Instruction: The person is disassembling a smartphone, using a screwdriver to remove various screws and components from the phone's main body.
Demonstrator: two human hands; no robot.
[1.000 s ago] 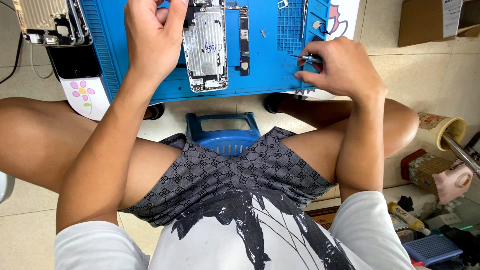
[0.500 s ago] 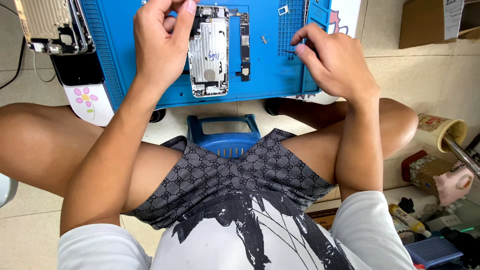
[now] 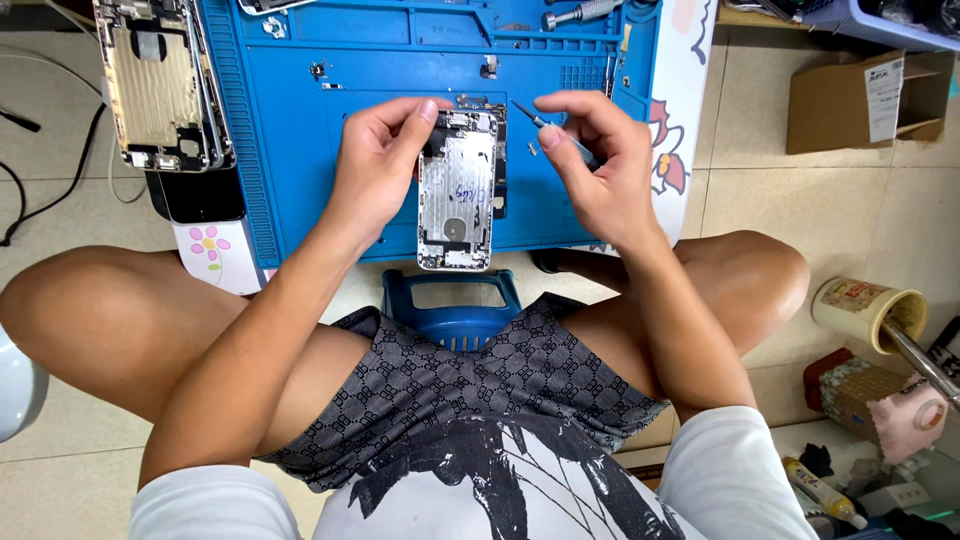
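Two hands work over one phone shell [image 3: 458,195]: my left hand [image 3: 380,165] pinches its top left edge, fingers closed on it, while my right hand [image 3: 590,165] grips a screwdriver [image 3: 548,128] just beside its top right corner. Silver, bare inside, it lies lengthwise on a blue mat [image 3: 300,130]. More shells [image 3: 160,85] sit left. Tiled floor [image 3: 860,200] around, a cardboard box [image 3: 860,100] at right.
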